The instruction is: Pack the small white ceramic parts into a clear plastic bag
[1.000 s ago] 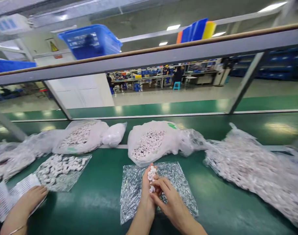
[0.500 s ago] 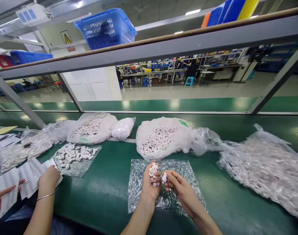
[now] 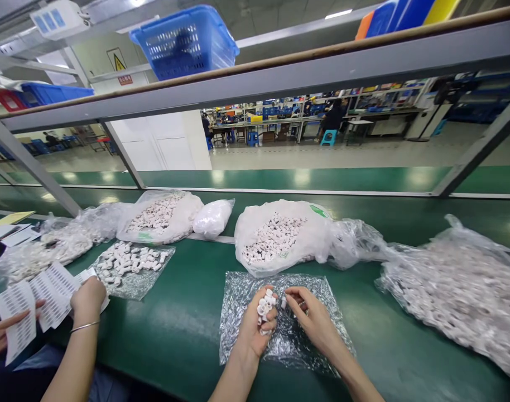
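Note:
My left hand [image 3: 255, 321] is curled around a handful of small white plastic fittings [image 3: 266, 304], short and tube-like. Close on its right, my right hand [image 3: 311, 312] pinches one white fitting [image 3: 284, 302] between thumb and fingers; part of it is hidden. Both hands are above a clear, crinkled plastic bag [image 3: 238, 312] lying flat on the green table [image 3: 175, 340]. Just behind them rests an open plastic sack [image 3: 275, 237] full of the same white pieces.
At the right lies a large clear bag of fittings [image 3: 456, 285]. Left of me, another person's hands [image 3: 87, 296] hold printed sheets [image 3: 49, 296] beside loose fittings on a bag [image 3: 129, 265]. A shelf [image 3: 259, 78] carrying a blue basket [image 3: 183, 42] crosses overhead.
My right hand has drawn slightly away from my left hand, with a fitting in its fingers. My left hand has tilted and sits a little lower. The view has shifted slightly.

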The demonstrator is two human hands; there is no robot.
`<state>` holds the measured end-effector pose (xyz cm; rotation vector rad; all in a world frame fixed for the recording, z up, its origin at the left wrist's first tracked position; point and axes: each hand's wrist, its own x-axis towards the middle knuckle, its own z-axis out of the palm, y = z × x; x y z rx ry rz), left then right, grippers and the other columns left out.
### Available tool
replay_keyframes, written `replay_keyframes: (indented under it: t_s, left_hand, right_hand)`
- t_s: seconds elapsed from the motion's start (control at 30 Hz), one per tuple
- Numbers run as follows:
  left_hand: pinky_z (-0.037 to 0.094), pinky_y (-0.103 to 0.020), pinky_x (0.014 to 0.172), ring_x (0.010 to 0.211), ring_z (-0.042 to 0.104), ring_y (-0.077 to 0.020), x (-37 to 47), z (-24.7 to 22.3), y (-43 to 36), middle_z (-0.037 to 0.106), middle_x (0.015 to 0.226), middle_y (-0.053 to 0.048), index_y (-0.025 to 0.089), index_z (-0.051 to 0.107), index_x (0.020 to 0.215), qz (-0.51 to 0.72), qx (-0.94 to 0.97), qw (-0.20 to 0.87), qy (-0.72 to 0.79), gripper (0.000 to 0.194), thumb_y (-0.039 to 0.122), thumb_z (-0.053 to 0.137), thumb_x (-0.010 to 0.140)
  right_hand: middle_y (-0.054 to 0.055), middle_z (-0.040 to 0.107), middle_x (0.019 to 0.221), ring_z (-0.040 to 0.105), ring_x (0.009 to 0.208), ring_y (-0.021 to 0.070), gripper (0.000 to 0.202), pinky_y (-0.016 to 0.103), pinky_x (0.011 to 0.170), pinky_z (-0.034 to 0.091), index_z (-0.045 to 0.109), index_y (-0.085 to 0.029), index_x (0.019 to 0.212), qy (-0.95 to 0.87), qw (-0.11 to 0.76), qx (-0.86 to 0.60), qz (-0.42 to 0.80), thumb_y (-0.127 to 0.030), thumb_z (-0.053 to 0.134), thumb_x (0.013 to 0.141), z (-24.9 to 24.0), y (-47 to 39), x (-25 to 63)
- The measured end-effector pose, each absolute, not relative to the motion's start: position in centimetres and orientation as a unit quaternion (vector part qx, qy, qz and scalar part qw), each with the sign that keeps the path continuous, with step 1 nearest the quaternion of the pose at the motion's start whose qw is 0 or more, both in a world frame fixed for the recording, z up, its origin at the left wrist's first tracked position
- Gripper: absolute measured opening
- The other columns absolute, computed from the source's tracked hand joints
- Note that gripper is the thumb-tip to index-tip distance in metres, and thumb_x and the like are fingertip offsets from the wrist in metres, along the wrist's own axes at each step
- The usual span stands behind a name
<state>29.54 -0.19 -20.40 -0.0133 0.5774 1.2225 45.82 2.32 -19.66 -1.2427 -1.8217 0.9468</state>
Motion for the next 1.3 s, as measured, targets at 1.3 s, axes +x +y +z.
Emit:
replay_keyframes:
  t_s: [1.3]
  left_hand:
    - [0.015,-0.011,0.029,0.036,0.043,-0.0013,30.2,-21.4,-1.2,0.061,0.067,-0.003,0.007,0.061,0.087,0.48,0.03,0.823,0.303,0.017,0.024,0.059,0.091]
  right_hand:
    - [0.002,0.055,0.092,0.054,0.078,0.0165,0.024,0.028,0.068,0.043,0.067,-0.028,0.11,-0.781,0.257,-0.387,0.416,-0.044,0.054,0.098,-17.8,1.2,46.5]
